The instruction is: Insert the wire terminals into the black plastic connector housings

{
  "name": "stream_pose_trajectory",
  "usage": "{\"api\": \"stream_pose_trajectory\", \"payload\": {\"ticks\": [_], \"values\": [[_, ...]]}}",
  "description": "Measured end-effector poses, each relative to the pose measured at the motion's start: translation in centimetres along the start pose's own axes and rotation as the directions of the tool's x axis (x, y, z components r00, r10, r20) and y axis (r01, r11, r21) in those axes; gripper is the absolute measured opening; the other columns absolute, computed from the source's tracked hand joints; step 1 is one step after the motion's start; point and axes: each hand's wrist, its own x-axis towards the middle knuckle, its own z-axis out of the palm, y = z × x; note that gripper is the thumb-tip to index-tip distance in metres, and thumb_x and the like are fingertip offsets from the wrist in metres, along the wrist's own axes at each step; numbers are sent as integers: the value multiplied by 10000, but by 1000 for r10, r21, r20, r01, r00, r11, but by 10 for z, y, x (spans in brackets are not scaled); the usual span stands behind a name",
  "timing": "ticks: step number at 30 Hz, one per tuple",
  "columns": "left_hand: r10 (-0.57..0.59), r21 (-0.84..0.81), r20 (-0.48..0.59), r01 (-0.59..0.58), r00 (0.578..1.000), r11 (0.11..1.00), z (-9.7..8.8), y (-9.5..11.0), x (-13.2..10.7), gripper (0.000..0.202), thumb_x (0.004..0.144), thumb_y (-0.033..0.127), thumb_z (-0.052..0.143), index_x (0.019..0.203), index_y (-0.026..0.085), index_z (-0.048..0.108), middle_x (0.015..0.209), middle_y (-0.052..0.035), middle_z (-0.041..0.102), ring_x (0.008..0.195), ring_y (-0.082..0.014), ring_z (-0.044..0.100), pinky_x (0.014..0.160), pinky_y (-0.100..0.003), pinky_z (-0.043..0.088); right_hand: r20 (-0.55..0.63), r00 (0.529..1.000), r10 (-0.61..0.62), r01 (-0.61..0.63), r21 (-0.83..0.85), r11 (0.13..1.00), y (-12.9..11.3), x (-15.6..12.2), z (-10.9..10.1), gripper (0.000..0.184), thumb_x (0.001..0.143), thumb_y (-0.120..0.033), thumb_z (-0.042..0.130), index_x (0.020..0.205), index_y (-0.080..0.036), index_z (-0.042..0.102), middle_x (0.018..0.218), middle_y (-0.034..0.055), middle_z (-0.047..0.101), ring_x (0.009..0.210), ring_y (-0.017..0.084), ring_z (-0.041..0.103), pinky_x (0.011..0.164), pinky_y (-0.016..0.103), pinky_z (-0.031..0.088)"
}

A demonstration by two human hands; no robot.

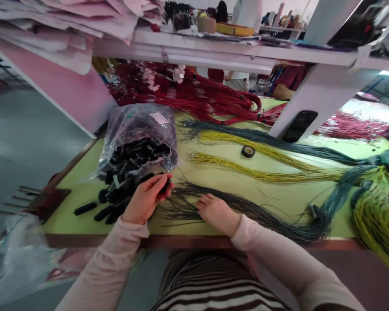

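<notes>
My left hand (151, 194) is closed around a small black connector (165, 185), whose dark end shows between thumb and fingers. Beside it lies a pile of black connectors (116, 196), partly spilled from a clear plastic bag (142, 121). My right hand (218, 212) rests on the loose ends of a bundle of dark grey wires (256, 207), its fingers curled down among them. Whether it pinches a single wire is hidden. The bundle runs right along the table's front edge. A single black connector (85, 208) sits apart at the left.
Yellow wires (240, 169) and dark green wires (266, 139) stretch across the green table (220, 172). A black tape roll (248, 151) lies behind them. Red wires (207, 97) are heaped under the shelf (194, 47). A phone (300, 125) leans on the post. Metal prongs (29, 194) jut out left.
</notes>
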Motion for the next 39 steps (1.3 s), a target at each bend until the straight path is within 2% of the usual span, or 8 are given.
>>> {"api": "stream_pose_trajectory", "payload": {"ticks": [4, 8, 17, 22, 28, 32, 35, 39], "values": [[-85, -285, -48, 68, 995, 956, -18, -19, -26, 321, 723, 335, 678, 972, 134, 675, 880, -87, 704, 784, -171, 645, 630, -239, 514, -27, 1000, 6, -8, -77, 997, 0, 35, 19, 147, 891, -151, 458, 847, -150, 599, 908, 100, 567, 895, 204, 512, 739, 301, 449], [-140, -409, -39, 112, 989, 906, -29, -23, -46, 270, 694, 222, 703, 949, 135, 688, 961, -99, 710, 953, -228, 641, 853, -330, 508, -141, 989, 33, -19, 100, 995, 6, 34, 18, 124, 870, -156, 477, 825, -138, 590, 873, 83, 596, 841, 174, 551, 773, 276, 450], [-149, -436, 85, 171, 985, 884, -9, -24, -52, 286, 739, 206, 672, 1022, 171, 658, 1043, -103, 687, 809, -156, 660, 592, -186, 508, -370, 880, 297, 59, 705, 707, -3, 42, -18, 227, 883, -273, 462, 954, -171, 651, 753, 40, 645, 673, 131, 591, 666, 241, 477], [-167, -429, 130, 207, 977, 879, 6, -26, -48, 254, 717, 191, 686, 971, 173, 675, 979, -83, 703, 897, -189, 658, 771, -251, 524, -391, 857, 335, 158, 819, 551, -6, 44, -36, 207, 853, -309, 519, 932, -187, 667, 810, 34, 657, 729, 139, 611, 698, 256, 496], [-96, -324, 53, 108, 994, 940, 20, -29, -47, 239, 667, 225, 738, 896, 163, 710, 859, -63, 711, 773, -153, 650, 673, -223, 504, -269, 900, 343, 94, 889, 448, -3, 28, -40, 163, 801, -302, 585, 841, -177, 683, 790, 20, 674, 716, 139, 612, 705, 265, 500], [-6, -178, -65, -5, 998, 984, 31, -28, -43, 188, 671, 259, 732, 833, 167, 702, 640, -12, 647, 517, -94, 544, 430, -189, 375, -53, 936, 348, -11, 984, 177, -4, 19, -30, 216, 777, -363, 606, 811, -151, 629, 684, 3, 619, 514, 80, 522, 513, 218, 485], [-11, -295, -102, -20, 995, 955, 40, -27, -40, 214, 623, 246, 763, 811, 180, 686, 650, 13, 618, 493, -64, 497, 422, -171, 346, 14, 954, 299, -9, 1000, -19, -7, 16, -21, 260, 782, -406, 596, 822, -150, 572, 669, -6, 608, 444, 50, 460, 401, 170, 413], [-56, -466, -66, 19, 996, 885, 48, -28, -37, 276, 564, 184, 796, 815, 173, 681, 684, 22, 607, 503, -34, 457, 447, -145, 356, 3, 954, 300, 17, 998, -62, -11, 12, -14, 241, 803, -390, 587, 836, -153, 558, 634, -20, 597, 406, 25, 369, 364, 145, 287]]}}
